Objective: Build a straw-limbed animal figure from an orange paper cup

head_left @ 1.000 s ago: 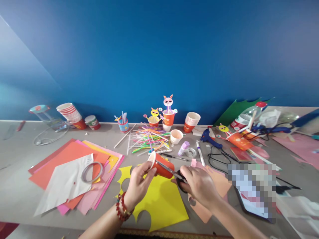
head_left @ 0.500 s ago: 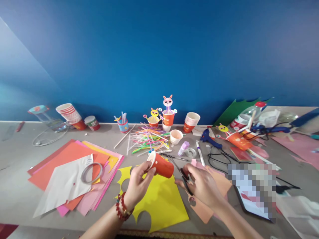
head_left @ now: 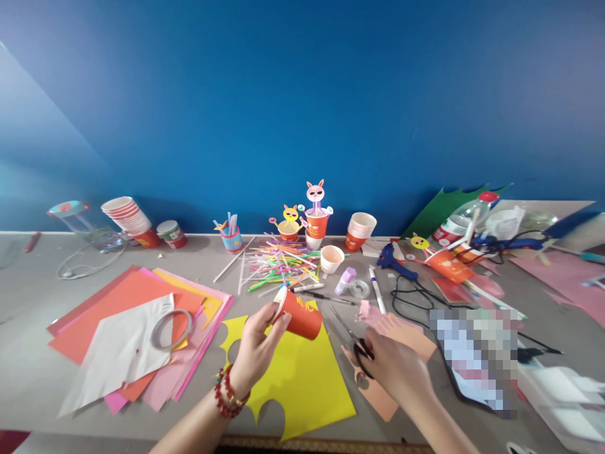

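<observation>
My left hand [head_left: 259,345] is closed around the rim end of an orange paper cup [head_left: 302,316], which lies tilted on its side in the air with its base to the right. Below it lies a yellow sheet [head_left: 307,378] with round pieces cut from its left side. In my right hand [head_left: 394,366] are black-handled scissors [head_left: 363,356], their blades pointing up and left, away from the cup. Under the right hand are peach paper scraps [head_left: 380,397], one with a round hole.
Coloured straws [head_left: 283,265] lie in a pile, with finished cup figures [head_left: 316,221] behind. Stacked cups [head_left: 362,228], a glue stick [head_left: 346,280], a blue glue gun [head_left: 397,263] and its cable stand right. Paper sheets and a tape roll [head_left: 171,329] lie left; a phone [head_left: 472,366] lies right.
My right hand with the scissors has moved down and away from the cup. The cup has turned in my left hand, bringing yellow lettering into sight.
</observation>
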Available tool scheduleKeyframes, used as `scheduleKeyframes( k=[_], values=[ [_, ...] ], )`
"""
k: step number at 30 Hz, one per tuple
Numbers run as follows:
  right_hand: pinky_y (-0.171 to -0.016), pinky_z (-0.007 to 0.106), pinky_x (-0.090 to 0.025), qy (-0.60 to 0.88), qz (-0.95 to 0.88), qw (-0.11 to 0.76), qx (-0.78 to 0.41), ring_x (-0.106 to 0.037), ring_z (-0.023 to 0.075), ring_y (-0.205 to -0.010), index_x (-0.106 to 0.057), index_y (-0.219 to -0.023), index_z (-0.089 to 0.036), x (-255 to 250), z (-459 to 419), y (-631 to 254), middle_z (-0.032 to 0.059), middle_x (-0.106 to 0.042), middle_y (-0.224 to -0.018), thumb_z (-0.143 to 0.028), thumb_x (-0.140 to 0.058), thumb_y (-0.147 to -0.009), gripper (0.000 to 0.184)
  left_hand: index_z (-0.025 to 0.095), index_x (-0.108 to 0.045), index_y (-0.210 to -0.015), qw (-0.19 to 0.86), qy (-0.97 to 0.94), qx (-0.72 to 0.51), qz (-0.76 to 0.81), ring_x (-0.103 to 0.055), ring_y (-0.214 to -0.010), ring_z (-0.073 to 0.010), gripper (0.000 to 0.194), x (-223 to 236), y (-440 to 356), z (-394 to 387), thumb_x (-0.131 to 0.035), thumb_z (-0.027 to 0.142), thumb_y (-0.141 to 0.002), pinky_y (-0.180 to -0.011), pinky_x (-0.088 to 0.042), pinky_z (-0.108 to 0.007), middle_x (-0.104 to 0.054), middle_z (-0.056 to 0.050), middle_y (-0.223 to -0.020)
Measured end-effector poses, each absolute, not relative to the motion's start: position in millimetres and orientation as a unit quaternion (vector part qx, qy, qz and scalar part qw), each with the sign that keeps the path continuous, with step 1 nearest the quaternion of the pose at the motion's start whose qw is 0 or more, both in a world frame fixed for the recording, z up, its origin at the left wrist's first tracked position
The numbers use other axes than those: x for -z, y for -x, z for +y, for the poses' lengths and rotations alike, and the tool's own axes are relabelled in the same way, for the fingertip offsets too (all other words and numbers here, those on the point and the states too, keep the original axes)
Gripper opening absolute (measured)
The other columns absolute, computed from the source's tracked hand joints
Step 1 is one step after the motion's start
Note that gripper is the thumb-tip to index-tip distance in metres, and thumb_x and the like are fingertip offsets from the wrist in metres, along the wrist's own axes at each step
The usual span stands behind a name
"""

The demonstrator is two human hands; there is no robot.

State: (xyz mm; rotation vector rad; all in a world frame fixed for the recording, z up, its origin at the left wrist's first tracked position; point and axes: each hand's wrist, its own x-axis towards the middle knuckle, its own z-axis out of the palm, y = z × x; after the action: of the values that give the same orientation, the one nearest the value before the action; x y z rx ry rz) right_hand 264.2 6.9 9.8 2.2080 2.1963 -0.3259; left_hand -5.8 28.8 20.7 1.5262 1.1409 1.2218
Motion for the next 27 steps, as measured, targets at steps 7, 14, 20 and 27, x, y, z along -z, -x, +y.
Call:
scheduleKeyframes(
  k=[7,14,20,27],
  values=[
    [-0.049,0.027,-0.025,-0.682,0.727,0.031,0.077,-0.075,0.0309,-0.073,-0.059,-0.091,-0.018,-4,15,-257,0.0102,-0.076,-0.076,-0.027,-0.059,-0.089,0.009,0.018,-0.053,-0.07,0.356,-0.674,-0.46,0.456,-0.055,-0.073,-0.0163,0.026,-34,15,27,-0.059,0.03,-0.092,-0.068,-0.045,-0.026,-0.057,-0.003,-0.076],
    [-0.052,0.027,-0.028,-0.677,0.732,0.017,0.069,-0.075,0.0287,-0.074,-0.06,-0.101,-0.016,-3,25,-254,0.0131,-0.078,-0.089,-0.026,-0.061,-0.087,0.018,0.02,-0.058,-0.074,0.255,-0.787,-0.413,0.382,-0.06,-0.08,-0.0211,0.02,-38,21,21,-0.052,0.019,-0.092,-0.082,-0.048,-0.037,-0.065,-0.007,-0.08],
    [-0.052,0.026,-0.031,-0.694,0.717,0.022,0.054,-0.074,0.0279,-0.074,-0.061,-0.09,-0.019,-8,31,-251,0.011,-0.075,-0.082,-0.034,-0.061,-0.087,0.015,0.021,-0.055,-0.073,0.198,-0.803,-0.389,0.406,-0.058,-0.074,-0.0196,0.019,-34,24,19,-0.052,0.016,-0.092,-0.079,-0.049,-0.036,-0.061,-0.004,-0.074],
    [-0.053,0.027,-0.03,-0.696,0.715,0.041,0.044,-0.072,0.0268,-0.068,-0.063,-0.083,-0.02,-14,37,-251,0.0077,-0.072,-0.074,-0.03,-0.063,-0.085,0.011,0.02,-0.062,-0.083,0.119,-0.859,-0.346,0.357,-0.064,-0.087,-0.0204,0.009,-30,25,20,-0.06,0.016,-0.091,-0.1,-0.047,-0.047,-0.071,-0.005,-0.089]
  ],
)
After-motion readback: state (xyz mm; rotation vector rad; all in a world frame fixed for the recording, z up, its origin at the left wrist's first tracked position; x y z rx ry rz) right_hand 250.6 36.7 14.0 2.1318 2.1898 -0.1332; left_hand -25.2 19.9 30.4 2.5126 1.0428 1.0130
